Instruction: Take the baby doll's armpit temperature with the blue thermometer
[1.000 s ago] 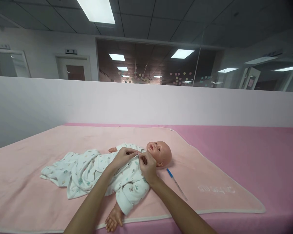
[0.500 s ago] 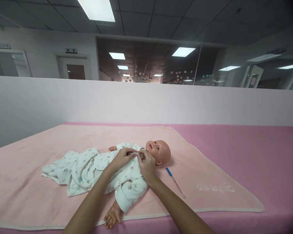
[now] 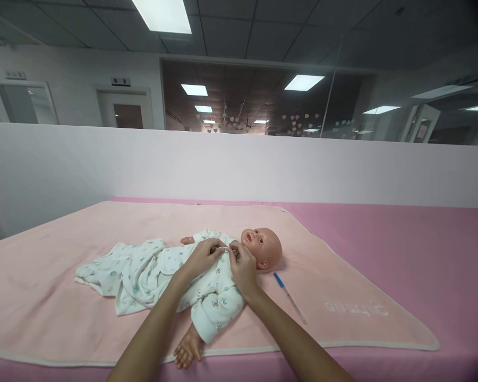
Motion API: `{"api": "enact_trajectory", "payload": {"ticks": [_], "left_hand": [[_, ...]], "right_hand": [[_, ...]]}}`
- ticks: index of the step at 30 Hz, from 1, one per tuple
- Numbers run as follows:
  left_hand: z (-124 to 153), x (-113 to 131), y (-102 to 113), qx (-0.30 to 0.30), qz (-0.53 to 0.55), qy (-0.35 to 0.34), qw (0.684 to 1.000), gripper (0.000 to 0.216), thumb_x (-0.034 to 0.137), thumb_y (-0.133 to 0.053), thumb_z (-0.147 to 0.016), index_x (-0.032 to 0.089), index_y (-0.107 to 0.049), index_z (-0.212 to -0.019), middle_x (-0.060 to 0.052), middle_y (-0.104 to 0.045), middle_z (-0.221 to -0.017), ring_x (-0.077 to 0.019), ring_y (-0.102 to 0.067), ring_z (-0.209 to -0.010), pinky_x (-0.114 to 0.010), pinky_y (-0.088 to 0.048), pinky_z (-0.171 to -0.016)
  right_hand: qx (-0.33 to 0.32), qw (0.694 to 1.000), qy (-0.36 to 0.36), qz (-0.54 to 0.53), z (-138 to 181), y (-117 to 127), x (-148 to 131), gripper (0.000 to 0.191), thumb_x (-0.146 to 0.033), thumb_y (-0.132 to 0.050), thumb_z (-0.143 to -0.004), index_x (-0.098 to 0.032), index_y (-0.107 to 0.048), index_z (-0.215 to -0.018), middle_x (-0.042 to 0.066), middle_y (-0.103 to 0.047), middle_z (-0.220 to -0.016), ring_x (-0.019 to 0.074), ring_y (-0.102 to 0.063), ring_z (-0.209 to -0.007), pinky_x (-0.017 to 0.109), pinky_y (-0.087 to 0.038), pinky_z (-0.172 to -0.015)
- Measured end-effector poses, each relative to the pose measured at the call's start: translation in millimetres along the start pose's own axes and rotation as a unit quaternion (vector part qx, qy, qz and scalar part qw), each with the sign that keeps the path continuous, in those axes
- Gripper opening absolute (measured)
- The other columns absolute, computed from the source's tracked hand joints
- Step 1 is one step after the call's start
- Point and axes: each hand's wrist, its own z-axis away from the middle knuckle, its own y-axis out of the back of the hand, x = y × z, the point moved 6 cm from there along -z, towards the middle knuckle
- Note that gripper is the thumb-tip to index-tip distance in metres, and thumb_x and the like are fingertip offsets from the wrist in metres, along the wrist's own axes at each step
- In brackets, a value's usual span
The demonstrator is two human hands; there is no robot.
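Left hand (image 3: 201, 258); right hand (image 3: 245, 268) (pinching doll's collar (image 3: 223, 248))

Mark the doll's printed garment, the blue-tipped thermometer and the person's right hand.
doll's printed garment (image 3: 215, 310): head view, near sleeve.
blue-tipped thermometer (image 3: 290, 298): head view, middle of the shaft.
right hand (image 3: 245, 269): head view, back of the hand.

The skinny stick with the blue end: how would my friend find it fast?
Look at the pale pink blanket spread over the pink table. A baby doll in a printed white suit lies on it, and the stick lies on the bare blanket next to the doll's head, not touching it. It is the only thin, straight thing there, pale with a blue tip.
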Motion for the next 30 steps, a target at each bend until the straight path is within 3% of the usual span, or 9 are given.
{"api": "enact_trajectory", "payload": {"ticks": [13, 21, 30], "left_hand": [[-0.1, -5.4, -4.0, -0.024, 0.049, 0.023, 0.998, 0.029, 0.037, -0.039, -0.079, 0.021, -0.060, -0.092, -0.002, -0.050, -0.081, -0.0149, -0.048, -0.074, -0.026, -0.038, -0.069], [0.1, -3.4, -1.4, -0.016, 0.079, -0.002, 0.997, 0.030, 0.030, -0.046, -0.076, 0.022, -0.052, -0.104, 0.000, -0.050, -0.083, -0.0100, -0.040, -0.061, -0.022, -0.036, -0.058], [1.0, -4.3, 2.4, 0.008, 0.022, 0.017, 1.000, 0.024, 0.029, -0.048, -0.073, 0.023, -0.060, -0.093, -0.001, -0.047, -0.081, -0.0117, -0.043, -0.063, -0.024, -0.039, -0.062]], "right_hand": [[0.008, 1.000, -0.007, -0.026, 0.7, 3.0, -1.1, 0.015, -0.021, -0.040, -0.081, -0.018, -0.055, -0.080, 0.002, -0.060, -0.078, 0.0121, -0.054, -0.072, 0.023, -0.042, -0.067], [0.002, 1.000, -0.006, -0.012, 0.0, 2.7, -1.3, 0.016, -0.020, -0.040, -0.081, -0.017, -0.055, -0.079, 0.002, -0.060, -0.077, 0.0122, -0.054, -0.071, 0.023, -0.041, -0.065], [0.027, 1.000, 0.005, -0.006, 0.3, 1.6, 3.6, 0.013, -0.017, -0.042, -0.078, -0.018, -0.055, -0.079, 0.000, -0.059, -0.075, 0.0094, -0.050, -0.062, 0.020, -0.040, -0.060]]}}
